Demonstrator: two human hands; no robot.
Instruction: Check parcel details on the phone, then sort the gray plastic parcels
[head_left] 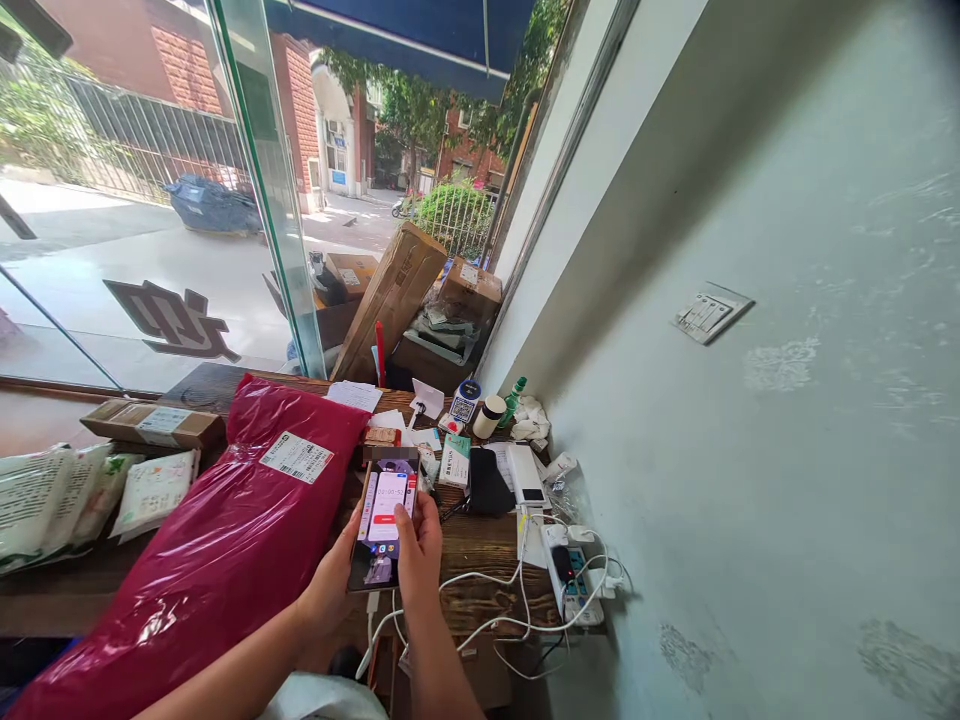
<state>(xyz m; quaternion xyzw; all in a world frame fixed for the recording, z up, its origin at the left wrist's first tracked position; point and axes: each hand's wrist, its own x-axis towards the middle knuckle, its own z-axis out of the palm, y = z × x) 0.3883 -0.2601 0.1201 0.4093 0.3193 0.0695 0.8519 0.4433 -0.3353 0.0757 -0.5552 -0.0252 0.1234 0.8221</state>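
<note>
Upright in front of me is a smartphone (380, 572), its lit screen showing a timer and a red button. My left hand (330, 575) is closed along the phone's left edge. From the other side my right hand (421, 545) grips it, the thumb resting on the screen near the red button. A white cable (370, 628) with a plug hangs just below the phone's lower end. Left of the hands lies a large shiny dark-red plastic parcel (247, 530) with a white shipping label (297, 457).
The wooden table (480, 550) also bears a cardboard box (154, 424), white packets (156, 487), a black pouch (491, 482) and a white power bank (527, 474). A power strip (576, 580) with tangled cables lies by the wall. Beyond stand glass panels (277, 200) and cartons (394, 290).
</note>
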